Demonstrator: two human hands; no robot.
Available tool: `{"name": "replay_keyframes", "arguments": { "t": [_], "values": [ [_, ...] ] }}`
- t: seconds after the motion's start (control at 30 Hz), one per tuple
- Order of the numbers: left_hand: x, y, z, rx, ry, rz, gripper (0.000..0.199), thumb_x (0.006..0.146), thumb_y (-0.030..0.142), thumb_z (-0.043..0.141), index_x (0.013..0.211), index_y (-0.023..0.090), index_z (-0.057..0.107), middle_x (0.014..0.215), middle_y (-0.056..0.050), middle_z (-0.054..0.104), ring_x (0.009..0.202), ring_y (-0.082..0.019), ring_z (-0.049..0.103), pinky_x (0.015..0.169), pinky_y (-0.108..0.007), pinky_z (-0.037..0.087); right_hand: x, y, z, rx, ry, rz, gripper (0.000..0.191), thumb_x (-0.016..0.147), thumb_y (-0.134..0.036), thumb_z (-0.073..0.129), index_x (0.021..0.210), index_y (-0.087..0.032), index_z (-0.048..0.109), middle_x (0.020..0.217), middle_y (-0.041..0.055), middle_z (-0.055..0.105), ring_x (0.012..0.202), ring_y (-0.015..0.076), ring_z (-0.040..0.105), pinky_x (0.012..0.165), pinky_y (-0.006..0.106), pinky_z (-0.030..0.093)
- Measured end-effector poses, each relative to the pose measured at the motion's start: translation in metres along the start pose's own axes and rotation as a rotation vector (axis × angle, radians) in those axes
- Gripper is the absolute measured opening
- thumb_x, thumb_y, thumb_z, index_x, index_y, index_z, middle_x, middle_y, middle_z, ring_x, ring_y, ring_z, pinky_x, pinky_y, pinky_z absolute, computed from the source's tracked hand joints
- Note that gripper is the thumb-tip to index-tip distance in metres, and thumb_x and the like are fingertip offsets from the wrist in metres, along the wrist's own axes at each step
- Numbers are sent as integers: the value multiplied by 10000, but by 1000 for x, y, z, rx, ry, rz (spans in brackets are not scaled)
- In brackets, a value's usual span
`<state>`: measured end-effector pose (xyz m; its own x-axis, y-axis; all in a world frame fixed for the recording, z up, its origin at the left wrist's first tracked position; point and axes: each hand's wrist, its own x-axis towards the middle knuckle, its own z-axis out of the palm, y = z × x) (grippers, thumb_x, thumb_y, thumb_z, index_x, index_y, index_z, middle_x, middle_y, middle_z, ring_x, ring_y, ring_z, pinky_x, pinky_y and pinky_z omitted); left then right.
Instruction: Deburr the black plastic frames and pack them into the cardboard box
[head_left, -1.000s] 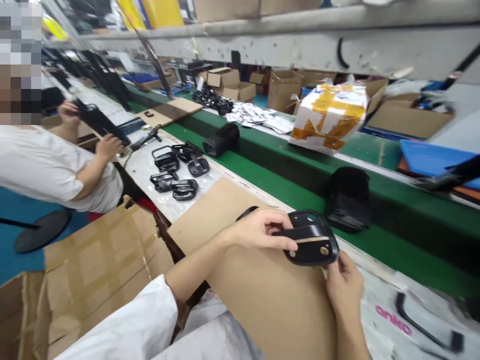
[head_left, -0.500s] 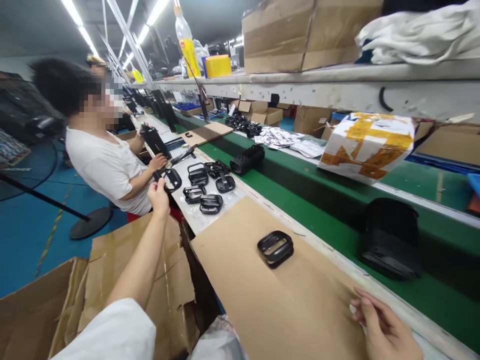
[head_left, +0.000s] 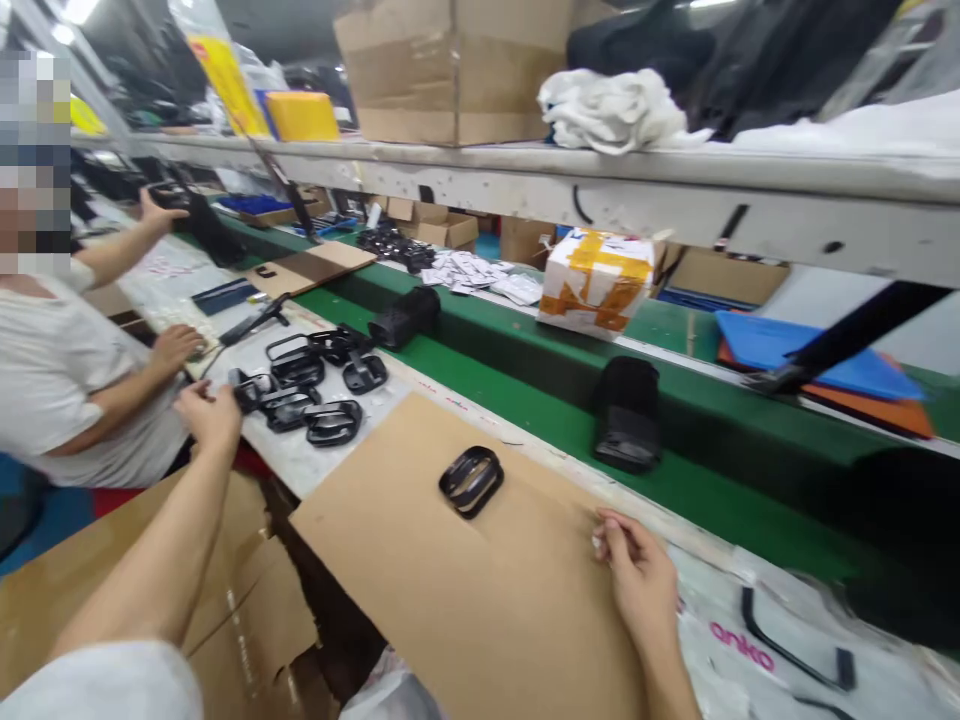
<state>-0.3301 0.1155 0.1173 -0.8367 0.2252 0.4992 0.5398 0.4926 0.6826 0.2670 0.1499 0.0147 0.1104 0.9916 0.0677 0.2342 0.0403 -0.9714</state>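
My left hand (head_left: 210, 415) reaches out at the left, its fingers pinched on the edge of a black plastic frame (head_left: 251, 388). That frame is beside several similar black frames (head_left: 334, 423) on the white bench top. Another black oval frame (head_left: 471, 481) lies alone on a brown cardboard sheet (head_left: 450, 590) in front of me. By the sheet's right side, my right hand (head_left: 637, 565) has its thumb and fingers drawn together. A small whitish bit shows at its fingertips, too small to name.
A co-worker (head_left: 82, 380) stands at the left, one hand raised to a black housing. Black mesh housings (head_left: 628, 412) stand along the green conveyor belt (head_left: 517, 400). A taped box (head_left: 596, 282) is beyond it, below a long shelf (head_left: 480, 185). Bent black handles (head_left: 795, 645) lie at the right.
My view has turned right, showing more bench there. My left hand stays at the black frame, now slightly closer to the others. The co-worker has raised one arm toward the belt.
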Motion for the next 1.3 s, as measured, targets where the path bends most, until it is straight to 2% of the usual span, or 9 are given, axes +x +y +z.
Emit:
{"name": "replay_keyframes", "arguments": {
  "t": [0.07, 0.17, 0.27, 0.4, 0.53, 0.77, 0.9, 1.07, 1.3],
  "values": [
    [-9, 8, 1, -30, -64, -32, 306, 833, 504, 626, 799, 221, 515, 781, 27, 533, 750, -170, 509, 939, -451, 526, -1, -3, 1, -3, -8, -3, 504, 880, -633, 645, 994, -155, 757, 747, 61, 712, 552, 180, 627, 555, 315, 544],
    [-43, 37, 2, -184, -461, 81, 376, 880, 619, 596, 833, 249, 645, 782, 58, 658, 818, -181, 611, 905, -379, 516, -2, -3, 3, -29, -4, -2, 482, 915, -607, 612, 1009, -158, 759, 738, 58, 709, 557, 189, 630, 556, 317, 535],
    [-105, 81, 4, -286, -935, 311, 462, 879, 716, 563, 942, 281, 705, 780, 38, 714, 844, -220, 668, 809, -345, 530, -3, -3, 7, -33, -6, -3, 464, 942, -584, 585, 1022, -158, 752, 749, 57, 711, 575, 190, 635, 567, 315, 533],
    [-200, 127, 14, -298, -1222, 694, 658, 789, 645, 715, 1325, 279, 602, 1171, -65, 739, 991, -287, 709, 760, -350, 571, -6, -12, 8, -26, -37, -9, 382, 972, -482, 554, 1040, -157, 744, 802, 61, 730, 623, 179, 659, 605, 302, 545],
    [-251, 140, 33, -268, -1292, 978, 677, 884, 473, 633, 1506, 275, 455, 1280, -100, 718, 1102, -312, 719, 870, -375, 580, -15, -35, -19, -46, -104, -60, 240, 964, -357, 594, 1035, -216, 775, 898, 40, 773, 740, 173, 716, 729, 296, 570],
    [-251, 146, 54, -410, -1283, 1327, 418, 969, 411, 539, 1370, 304, 585, 1457, -86, 616, 1348, -314, 587, 1146, -461, 456, -26, -36, -121, -515, 211, -40, 282, 947, -322, 562, 1103, -187, 755, 918, 69, 741, 816, 223, 677, 844, 367, 546],
    [-235, 131, 63, -255, -1154, 1084, 685, 911, 645, 559, 1474, 263, 484, 1489, -133, 538, 1357, -396, 548, 1116, -563, 476, -25, -10, -152, -793, 283, 79, 403, 867, -340, 648, 1182, -103, 732, 922, 125, 686, 912, 307, 651, 935, 458, 508],
    [-238, 114, 70, -126, -1195, 943, 583, 860, 707, 552, 1112, 209, 721, 1189, -155, 625, 1221, -406, 592, 1067, -581, 490, -15, -2, -145, -778, 267, 89, 274, 827, -360, 697, 990, -148, 761, 894, 120, 670, 952, 320, 626, 976, 457, 463],
    [-286, 135, 65, -349, -1334, 752, 321, 921, 472, 490, 1007, 201, 639, 1120, -125, 668, 1112, -322, 639, 1009, -477, 508, -1, -25, -131, -547, 155, 132, 125, 824, -310, 607, 802, -196, 651, 614, -12, 592, 596, 176, 575, 623, 296, 452]
  ]
}}
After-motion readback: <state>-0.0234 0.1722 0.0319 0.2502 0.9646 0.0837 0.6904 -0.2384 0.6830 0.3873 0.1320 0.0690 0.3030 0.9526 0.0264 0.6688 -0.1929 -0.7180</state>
